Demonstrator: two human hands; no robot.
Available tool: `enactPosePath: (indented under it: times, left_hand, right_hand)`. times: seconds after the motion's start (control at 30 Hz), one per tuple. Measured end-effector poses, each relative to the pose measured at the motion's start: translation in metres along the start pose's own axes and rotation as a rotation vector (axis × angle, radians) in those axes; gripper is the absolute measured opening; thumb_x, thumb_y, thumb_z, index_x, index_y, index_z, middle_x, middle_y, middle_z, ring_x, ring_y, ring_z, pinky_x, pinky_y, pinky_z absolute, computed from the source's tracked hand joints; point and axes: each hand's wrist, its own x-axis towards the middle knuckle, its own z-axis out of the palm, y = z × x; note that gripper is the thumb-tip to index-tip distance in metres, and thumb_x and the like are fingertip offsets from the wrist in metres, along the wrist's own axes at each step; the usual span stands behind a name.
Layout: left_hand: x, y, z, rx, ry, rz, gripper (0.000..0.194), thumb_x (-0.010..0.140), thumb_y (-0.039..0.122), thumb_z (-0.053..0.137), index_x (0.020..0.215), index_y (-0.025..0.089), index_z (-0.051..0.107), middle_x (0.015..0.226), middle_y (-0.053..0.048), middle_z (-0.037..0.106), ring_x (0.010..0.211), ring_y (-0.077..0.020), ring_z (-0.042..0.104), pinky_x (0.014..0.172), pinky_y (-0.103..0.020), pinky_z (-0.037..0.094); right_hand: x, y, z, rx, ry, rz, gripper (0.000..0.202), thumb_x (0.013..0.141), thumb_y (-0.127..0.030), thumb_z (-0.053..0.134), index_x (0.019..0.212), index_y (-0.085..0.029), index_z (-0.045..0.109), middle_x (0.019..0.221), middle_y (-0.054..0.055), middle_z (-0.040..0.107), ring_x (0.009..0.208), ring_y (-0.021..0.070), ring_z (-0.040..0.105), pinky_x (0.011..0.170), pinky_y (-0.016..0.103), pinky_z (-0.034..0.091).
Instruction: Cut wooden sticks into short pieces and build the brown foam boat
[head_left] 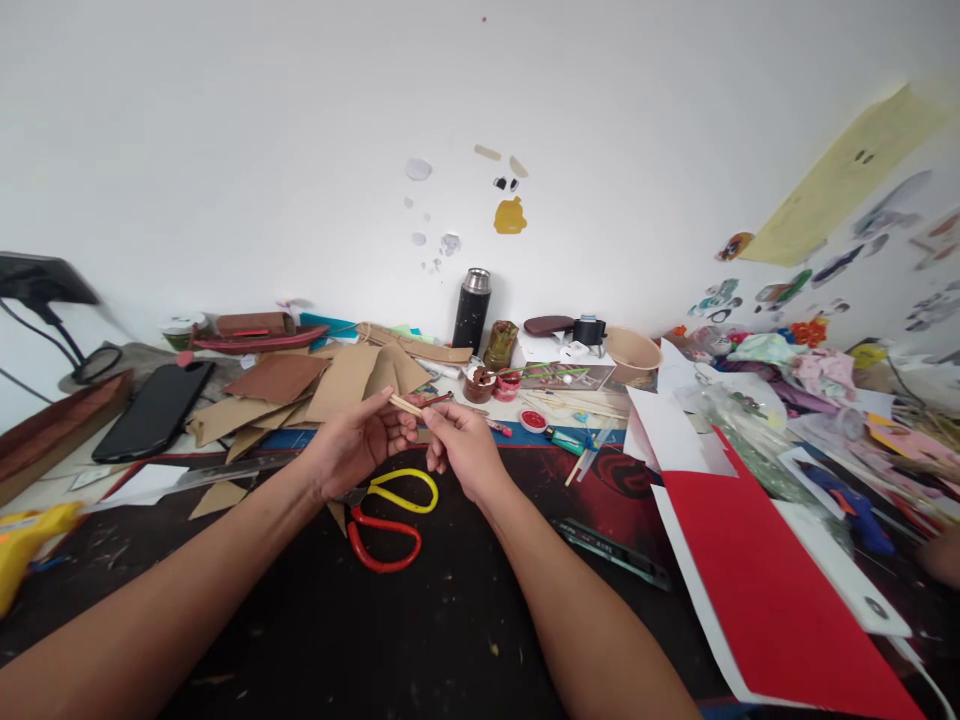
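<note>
Short, thin, pale-tan strip (407,405) (wood or card, can't tell) is sitting up in the gap btwn both hands, roughly center of view, above the dark mat. Its long axis is running mostly L-R, R end dipping a bit. From the R hand (466,447) grip it's pointing out left, twd the L hand (355,441) thumb; from the L side it's lying to the right. Neither hand's clearly nearer: R is covering one end, L thumb is meeting the other.

R hand's pinching the strip's R end btwn thumb & index, other fingers curling under, back of hand facing up. L hand's turning its palm inward, thumb up along the L end, fingers half-curled below; can't tell if a fingertip is pressing from behind. Both forearms are coming in from the bottom corners, angling twd each other, wrists well apart.

Just below, scissors w/ one yellow & one red loop handle (405,506) are lying on the black mat (450,630), blades mostly hidden by the L wrist. Teal-and-black box cutter (611,553) is lying right of the R forearm. Flat brown cardboard pieces (277,378) are piling up beyond the L hand.
</note>
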Motion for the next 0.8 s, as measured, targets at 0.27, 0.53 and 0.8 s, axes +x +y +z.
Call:
enactPosePath:
  times: [0.27, 0.53, 0.8]
  left_hand:
    - [0.002, -0.004, -0.003, -0.064, -0.013, -0.030, 0.032, 0.107, 0.032, 0.060, 0.099, 0.008, 0.080, 0.079, -0.010, 0.076, 0.073, -0.0189, 0.072, 0.070, -0.028, 0.062]
    - [0.001, 0.000, 0.002, -0.047, 0.017, -0.065, 0.030, 0.106, 0.029, 0.060, 0.094, 0.009, 0.079, 0.076, -0.010, 0.075, 0.071, -0.0187, 0.071, 0.067, -0.026, 0.061]
    - [0.004, 0.021, -0.010, 0.280, 0.097, -0.097, 0.041, 0.104, 0.037, 0.051, 0.088, 0.013, 0.080, 0.072, -0.009, 0.070, 0.064, -0.0190, 0.063, 0.062, -0.028, 0.054]
  right_hand:
    - [0.001, 0.003, -0.001, -0.010, -0.009, 0.015, 0.042, 0.082, -0.060, 0.076, 0.086, -0.020, 0.064, 0.050, -0.011, 0.052, 0.038, 0.0096, 0.054, 0.036, 0.019, 0.033]
    - [0.002, 0.005, -0.002, -0.013, -0.005, 0.016, 0.043, 0.082, -0.061, 0.077, 0.086, -0.020, 0.064, 0.050, -0.011, 0.051, 0.037, 0.0095, 0.053, 0.036, 0.019, 0.032]
    - [0.001, 0.006, -0.001, -0.049, -0.031, 0.027, 0.040, 0.082, -0.058, 0.076, 0.085, -0.020, 0.065, 0.048, -0.011, 0.050, 0.037, 0.0097, 0.052, 0.036, 0.019, 0.034]
